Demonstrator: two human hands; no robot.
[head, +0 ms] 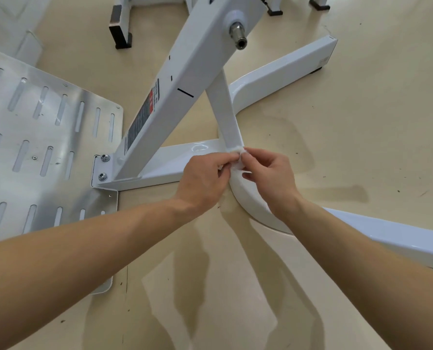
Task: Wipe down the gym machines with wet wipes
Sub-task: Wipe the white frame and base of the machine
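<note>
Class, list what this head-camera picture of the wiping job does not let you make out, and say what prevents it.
1. The wet wipe: head view, mostly hidden by the fingers of the left hand and right hand; its extent is unclear.
2. The warning label on the sloping beam: print too small to read.
3. The slotted footplate: cut off by the left edge.
4. The sloping beam's upper end: cut off by the top edge.

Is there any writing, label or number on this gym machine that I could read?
Nothing is legible.
Red and dark sticker on the slanted white beam: print too blurred to read.
Pale tag on the far base leg: too faint.
</note>
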